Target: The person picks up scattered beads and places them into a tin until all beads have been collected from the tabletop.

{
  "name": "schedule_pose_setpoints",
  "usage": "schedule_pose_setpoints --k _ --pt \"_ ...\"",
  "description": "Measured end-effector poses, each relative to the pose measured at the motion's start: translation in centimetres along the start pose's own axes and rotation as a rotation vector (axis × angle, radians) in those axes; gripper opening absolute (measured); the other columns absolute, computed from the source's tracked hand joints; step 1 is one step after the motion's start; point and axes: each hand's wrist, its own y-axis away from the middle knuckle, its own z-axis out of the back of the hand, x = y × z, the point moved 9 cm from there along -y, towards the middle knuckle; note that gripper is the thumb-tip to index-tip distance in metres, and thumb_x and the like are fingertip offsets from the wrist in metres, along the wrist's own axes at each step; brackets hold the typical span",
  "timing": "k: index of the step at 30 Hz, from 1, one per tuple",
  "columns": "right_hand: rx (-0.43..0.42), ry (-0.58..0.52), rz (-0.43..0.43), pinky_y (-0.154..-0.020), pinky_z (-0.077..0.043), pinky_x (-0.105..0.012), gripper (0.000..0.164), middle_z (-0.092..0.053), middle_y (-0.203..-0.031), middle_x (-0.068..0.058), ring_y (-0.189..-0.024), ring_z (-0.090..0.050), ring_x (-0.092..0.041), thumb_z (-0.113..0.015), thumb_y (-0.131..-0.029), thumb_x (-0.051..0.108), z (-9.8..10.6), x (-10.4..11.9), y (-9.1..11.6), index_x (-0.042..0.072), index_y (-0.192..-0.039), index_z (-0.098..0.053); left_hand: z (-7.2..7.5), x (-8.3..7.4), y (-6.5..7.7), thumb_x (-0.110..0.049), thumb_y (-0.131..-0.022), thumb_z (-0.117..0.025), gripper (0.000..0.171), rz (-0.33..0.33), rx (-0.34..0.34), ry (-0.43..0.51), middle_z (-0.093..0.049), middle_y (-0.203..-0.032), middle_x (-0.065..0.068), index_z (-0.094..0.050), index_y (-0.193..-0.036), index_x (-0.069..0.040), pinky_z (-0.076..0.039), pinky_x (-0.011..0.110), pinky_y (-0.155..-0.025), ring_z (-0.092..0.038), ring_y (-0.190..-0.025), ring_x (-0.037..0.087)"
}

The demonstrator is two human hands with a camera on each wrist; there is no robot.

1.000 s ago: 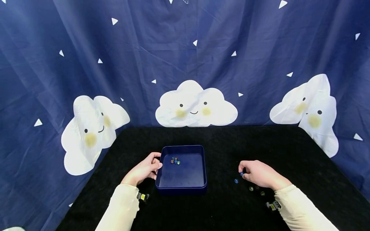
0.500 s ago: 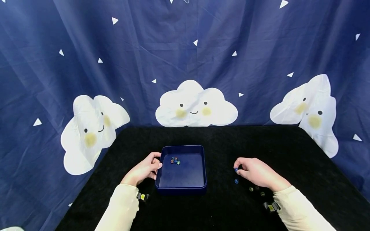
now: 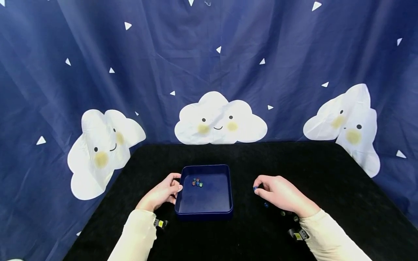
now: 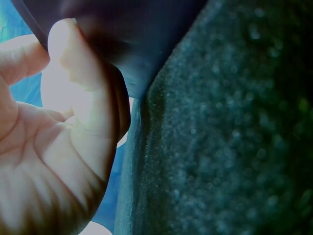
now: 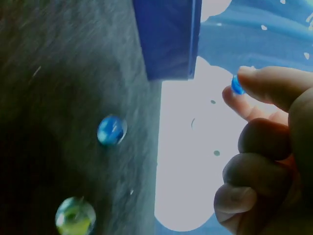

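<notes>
A dark blue square tray (image 3: 212, 201) sits on the black cloth, with several small glass marbles (image 3: 197, 183) clustered in its upper left part. My left hand (image 3: 160, 193) grips the tray's left wall, thumb at the rim; the left wrist view shows the thumb (image 4: 80, 73) against the dark wall. To the right of the tray, my right hand (image 3: 282, 192) pinches a blue marble (image 5: 237, 85) between thumb and forefinger, above the cloth. Its other fingers are curled in. A second blue marble (image 5: 111, 130) lies on the cloth below that hand.
Yellowish-green marbles (image 3: 283, 213) lie near the right wrist, partly in shadow; one clear marble with a yellow-green core (image 5: 75, 218) shows close up. Black cloth (image 3: 248, 232) covers the table. A blue curtain (image 3: 209, 65) with white clouds hangs behind.
My right hand has moved left and slightly up, toward the tray, carrying the pinched blue marble off the cloth. The left hand and tray stay in place.
</notes>
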Motion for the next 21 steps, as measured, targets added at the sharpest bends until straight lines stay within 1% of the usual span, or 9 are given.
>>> schedule_pose_setpoints --k 4,7,15,21 --pt "-0.009 -0.017 0.002 -0.054 -0.044 -0.024 0.010 -0.045 -0.058 0.017 -0.046 -0.047 0.000 -0.073 -0.092 0.027 -0.3 1.0 -0.6 0.031 -0.097 -0.065 -0.1 0.1 0.0 -0.007 -0.101 -0.056 0.054 -0.007 0.009 0.004 -0.051 -0.094 0.015 -0.028 -0.145 0.003 -0.057 0.033 -0.059 -0.055 -0.073 0.019" --pt "-0.008 -0.026 0.013 -0.055 -0.044 -0.024 0.011 -0.046 -0.058 0.017 -0.044 -0.048 0.000 -0.073 -0.092 0.027 -0.5 1.8 -1.1 0.031 -0.098 -0.065 0.0 0.0 0.0 -0.007 -0.100 -0.057 0.054 -0.012 -0.003 -0.003 -0.051 -0.094 0.015 -0.029 -0.145 0.003 -0.056 0.033 -0.058 -0.054 -0.073 0.020" --pt "-0.006 0.013 0.048 -0.051 -0.041 -0.024 0.014 -0.042 -0.058 0.018 -0.050 -0.042 0.001 -0.075 -0.089 0.028 -1.5 3.4 -2.3 0.032 -0.097 -0.065 0.1 -0.2 -0.1 -0.006 -0.100 -0.056 0.052 -0.002 -0.013 0.000 -0.051 -0.092 0.012 -0.031 -0.145 0.001 -0.056 0.034 -0.058 -0.054 -0.073 0.020" --pt "0.006 0.083 0.095 -0.052 -0.041 -0.023 0.013 -0.041 -0.059 0.019 -0.051 -0.041 0.001 -0.075 -0.089 0.031 -2.9 4.8 -2.8 0.031 -0.097 -0.065 0.2 0.1 -0.1 -0.007 -0.100 -0.057 0.052 0.005 -0.014 -0.003 -0.051 -0.092 0.012 -0.031 -0.145 0.000 -0.056 0.034 -0.058 -0.054 -0.073 0.020"
